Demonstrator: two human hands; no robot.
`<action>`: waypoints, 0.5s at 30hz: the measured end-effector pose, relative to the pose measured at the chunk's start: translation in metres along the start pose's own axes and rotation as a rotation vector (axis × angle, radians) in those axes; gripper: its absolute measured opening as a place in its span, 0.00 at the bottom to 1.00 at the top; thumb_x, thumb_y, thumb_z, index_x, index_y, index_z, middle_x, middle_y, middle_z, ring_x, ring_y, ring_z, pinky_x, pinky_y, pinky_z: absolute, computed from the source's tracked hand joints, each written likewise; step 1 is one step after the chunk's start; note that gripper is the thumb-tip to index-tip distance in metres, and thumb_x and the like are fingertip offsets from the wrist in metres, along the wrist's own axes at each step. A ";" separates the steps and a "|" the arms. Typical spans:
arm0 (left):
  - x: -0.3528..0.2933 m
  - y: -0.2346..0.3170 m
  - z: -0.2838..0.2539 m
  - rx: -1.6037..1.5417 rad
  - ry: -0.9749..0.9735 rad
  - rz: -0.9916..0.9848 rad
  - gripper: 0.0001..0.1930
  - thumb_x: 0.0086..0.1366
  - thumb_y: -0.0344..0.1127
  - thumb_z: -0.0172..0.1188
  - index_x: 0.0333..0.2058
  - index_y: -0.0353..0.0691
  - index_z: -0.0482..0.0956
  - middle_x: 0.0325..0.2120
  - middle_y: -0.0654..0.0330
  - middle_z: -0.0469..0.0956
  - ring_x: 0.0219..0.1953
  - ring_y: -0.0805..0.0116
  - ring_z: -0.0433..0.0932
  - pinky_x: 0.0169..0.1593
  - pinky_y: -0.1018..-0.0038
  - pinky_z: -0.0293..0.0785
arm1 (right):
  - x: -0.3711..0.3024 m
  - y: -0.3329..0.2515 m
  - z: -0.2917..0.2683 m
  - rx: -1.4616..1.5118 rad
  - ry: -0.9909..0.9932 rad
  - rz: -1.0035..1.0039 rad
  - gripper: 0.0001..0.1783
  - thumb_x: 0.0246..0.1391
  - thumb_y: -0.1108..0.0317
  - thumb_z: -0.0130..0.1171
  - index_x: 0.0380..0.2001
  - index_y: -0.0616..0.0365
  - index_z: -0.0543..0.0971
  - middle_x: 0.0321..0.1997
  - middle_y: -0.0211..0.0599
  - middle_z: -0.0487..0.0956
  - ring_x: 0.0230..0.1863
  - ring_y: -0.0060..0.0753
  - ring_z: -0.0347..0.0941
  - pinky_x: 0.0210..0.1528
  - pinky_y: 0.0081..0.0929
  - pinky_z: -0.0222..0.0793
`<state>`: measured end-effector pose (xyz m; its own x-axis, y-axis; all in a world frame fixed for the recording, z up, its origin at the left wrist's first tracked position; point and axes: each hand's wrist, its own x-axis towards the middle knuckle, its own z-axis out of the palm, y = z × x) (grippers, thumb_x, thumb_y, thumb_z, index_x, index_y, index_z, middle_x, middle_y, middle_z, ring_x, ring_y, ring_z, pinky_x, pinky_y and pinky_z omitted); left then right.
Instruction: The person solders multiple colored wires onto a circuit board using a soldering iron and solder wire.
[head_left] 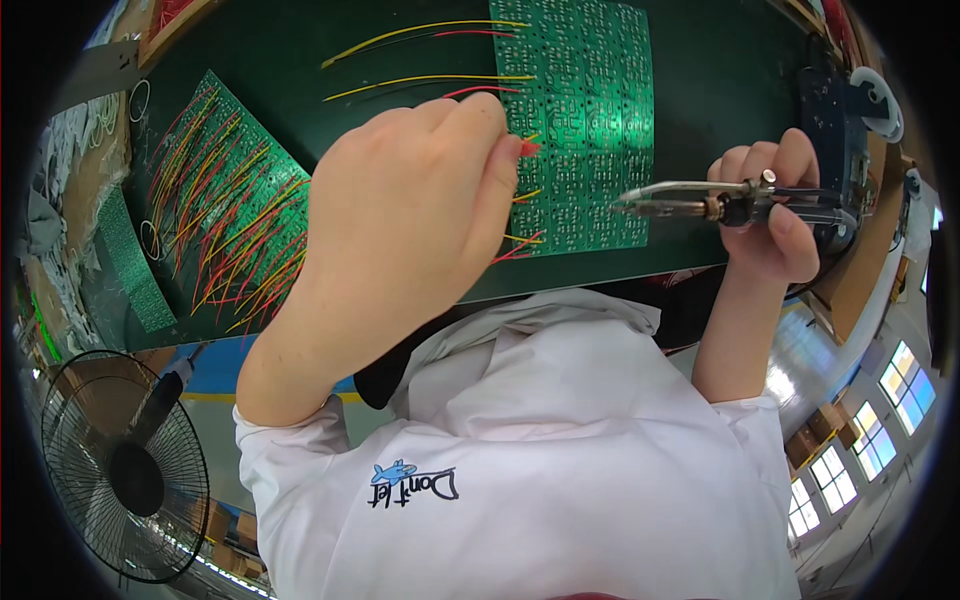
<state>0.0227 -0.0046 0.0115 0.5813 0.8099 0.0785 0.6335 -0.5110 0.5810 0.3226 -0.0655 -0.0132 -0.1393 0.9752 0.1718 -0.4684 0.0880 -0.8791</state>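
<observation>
My left hand (410,190) is closed in a pinch at the left edge of a green circuit board panel (585,120). A short red wire end (530,148) sticks out at its fingertips; the rest of that wire is hidden behind the hand. Yellow wires (430,80) and red ones run leftward from the panel's left edge, partly covered by the hand. My right hand (768,205) is wrapped round a soldering iron (720,207) with a thin metal feed tube alongside. Its tip points left, over the right part of the panel.
A second green panel (225,110) at the left carries many red and yellow wires. A narrow green board strip (135,262) lies beyond it, near the table's left edge. A dark blue machine (835,130) stands at the right. A black fan (135,475) is at the lower left.
</observation>
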 end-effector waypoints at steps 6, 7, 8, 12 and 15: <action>0.009 -0.001 -0.001 -0.068 0.031 0.076 0.06 0.61 0.28 0.59 0.25 0.39 0.74 0.16 0.58 0.71 0.19 0.58 0.71 0.24 0.65 0.64 | -0.001 0.013 -0.005 0.037 0.032 0.018 0.14 0.49 0.74 0.60 0.29 0.54 0.62 0.28 0.39 0.73 0.24 0.20 0.62 0.28 0.18 0.60; 0.008 -0.003 0.001 -0.066 0.045 0.096 0.06 0.59 0.28 0.60 0.24 0.39 0.74 0.15 0.59 0.70 0.18 0.61 0.69 0.23 0.67 0.62 | 0.001 0.015 0.000 0.015 0.026 -0.006 0.15 0.49 0.74 0.60 0.29 0.54 0.62 0.28 0.39 0.73 0.24 0.20 0.61 0.27 0.18 0.59; 0.007 -0.005 0.002 -0.065 0.037 0.093 0.06 0.59 0.28 0.60 0.24 0.39 0.74 0.15 0.59 0.70 0.18 0.61 0.69 0.23 0.67 0.62 | 0.002 0.017 0.002 -0.009 0.021 -0.028 0.15 0.49 0.74 0.60 0.29 0.54 0.62 0.27 0.39 0.73 0.23 0.20 0.60 0.26 0.18 0.58; 0.001 -0.006 0.012 -0.015 0.073 0.119 0.07 0.55 0.26 0.63 0.23 0.39 0.73 0.14 0.61 0.69 0.15 0.63 0.67 0.21 0.69 0.60 | 0.006 0.017 0.001 -0.060 -0.008 -0.047 0.16 0.49 0.73 0.62 0.30 0.53 0.62 0.27 0.38 0.73 0.23 0.20 0.60 0.25 0.18 0.57; -0.001 -0.006 0.013 -0.080 0.102 0.154 0.07 0.53 0.24 0.63 0.23 0.39 0.74 0.15 0.62 0.68 0.15 0.64 0.66 0.20 0.70 0.59 | 0.004 0.020 0.002 -0.027 0.034 -0.058 0.17 0.49 0.73 0.63 0.30 0.53 0.62 0.26 0.36 0.72 0.22 0.21 0.61 0.24 0.19 0.56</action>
<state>0.0247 -0.0054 -0.0025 0.6110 0.7509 0.2507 0.4958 -0.6099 0.6183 0.3108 -0.0604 -0.0287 -0.0830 0.9746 0.2081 -0.4510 0.1495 -0.8799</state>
